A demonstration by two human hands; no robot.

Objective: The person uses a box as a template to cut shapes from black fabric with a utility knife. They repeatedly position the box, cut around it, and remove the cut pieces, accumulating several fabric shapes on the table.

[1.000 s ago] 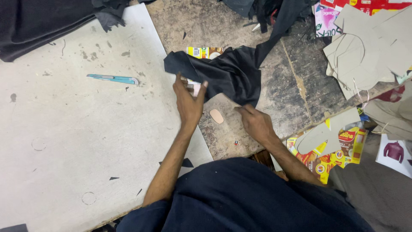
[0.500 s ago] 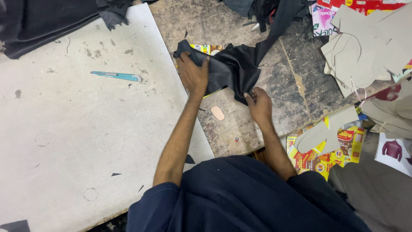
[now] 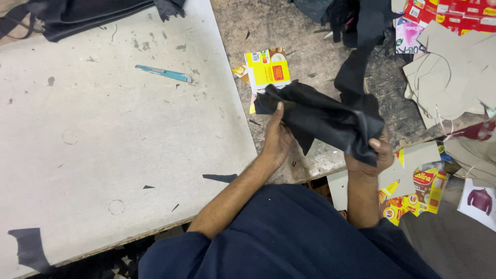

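We hold a piece of black cloth (image 3: 323, 120) between both hands, lifted just above the near edge of the worn stone table (image 3: 289, 31). Our left hand (image 3: 276, 139) grips the left end, fingers closed on the fabric with the thumb pointing up along it. Our right hand (image 3: 371, 152) clamps the right end from below, fingers curled around a bunched fold.

Judged from this grip, the step in hand is gathering or folding the cloth. The next move calls for keeping both ends pinched while the loose middle is brought under control, since a slack corner hangs below the bundle.

The cloth is matte black, soft and heavily creased, rolled into a rough tube with a pointed flap drooping toward the table. Whether it joins the strip of dark fabric (image 3: 356, 72) running up the table behind it, we cannot tell.

Just behind the left end lies a yellow printed card (image 3: 266, 70). A blue-handled knife (image 3: 163, 73) rests well apart on the pale cutting board (image 3: 103, 144). Grey cardboard pieces (image 3: 454, 72) sit at the far right.
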